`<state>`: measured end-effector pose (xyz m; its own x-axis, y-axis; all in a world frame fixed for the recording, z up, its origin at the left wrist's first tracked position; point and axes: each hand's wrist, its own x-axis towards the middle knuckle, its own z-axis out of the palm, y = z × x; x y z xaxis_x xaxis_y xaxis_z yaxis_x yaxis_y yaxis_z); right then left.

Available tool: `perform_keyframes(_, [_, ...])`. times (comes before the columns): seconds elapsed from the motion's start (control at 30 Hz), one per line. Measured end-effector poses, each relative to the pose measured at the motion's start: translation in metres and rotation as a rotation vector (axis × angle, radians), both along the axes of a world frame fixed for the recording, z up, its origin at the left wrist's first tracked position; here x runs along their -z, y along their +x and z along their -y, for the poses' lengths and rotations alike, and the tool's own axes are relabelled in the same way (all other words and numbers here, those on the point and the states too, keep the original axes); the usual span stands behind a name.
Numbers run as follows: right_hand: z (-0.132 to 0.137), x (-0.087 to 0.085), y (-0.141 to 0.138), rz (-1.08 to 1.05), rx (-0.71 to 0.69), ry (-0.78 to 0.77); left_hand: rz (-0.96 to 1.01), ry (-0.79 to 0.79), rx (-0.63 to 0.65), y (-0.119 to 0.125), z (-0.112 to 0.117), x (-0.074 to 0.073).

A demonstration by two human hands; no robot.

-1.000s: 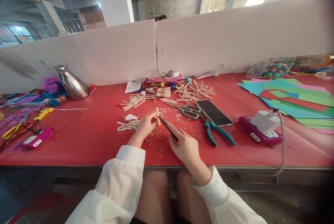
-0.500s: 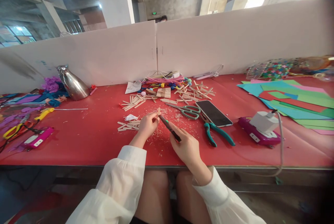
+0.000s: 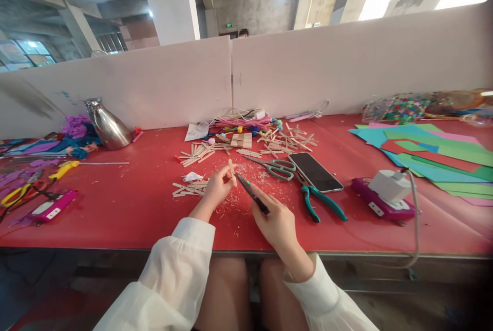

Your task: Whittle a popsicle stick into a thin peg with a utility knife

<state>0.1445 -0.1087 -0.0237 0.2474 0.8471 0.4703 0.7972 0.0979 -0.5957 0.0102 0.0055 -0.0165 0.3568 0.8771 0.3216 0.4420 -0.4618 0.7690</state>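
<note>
My left hand (image 3: 214,190) pinches a short wooden craft stick (image 3: 231,171) upright over the red table (image 3: 127,207). My right hand (image 3: 275,222) grips a slim dark knife (image 3: 252,193) whose tip meets the stick's lower part. Wood shavings (image 3: 250,174) are scattered on the table around both hands. A small pile of cut sticks (image 3: 189,187) lies just left of my left hand.
Grey-green scissors (image 3: 278,166), a phone (image 3: 315,171) and teal pliers (image 3: 318,200) lie to the right. More sticks (image 3: 287,140) lie behind. A purple glue gun (image 3: 381,201), coloured paper (image 3: 435,153), a steel jug (image 3: 107,125) and white partitions (image 3: 162,81) surround.
The view has tilted slightly, so everything sits a little lower. My hands keep the same grip on stick and knife, with the blade shifted slightly along the stick.
</note>
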Motion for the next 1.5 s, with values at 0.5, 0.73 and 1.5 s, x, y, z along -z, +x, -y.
perform_keyframes(0.5, [-0.004,0.003,-0.002,-0.092,-0.052,-0.077,-0.008,0.034,-0.018,0.001,0.001,0.003])
perform_keyframes(0.73, [-0.009,0.003,0.002,-0.316,-0.168,-0.121,0.073,0.044,-0.049,0.004,-0.003,0.009])
perform_keyframes(1.5, [-0.001,0.000,0.005,-0.776,-0.066,0.081,0.373,-0.355,0.190,0.004,0.005,-0.004])
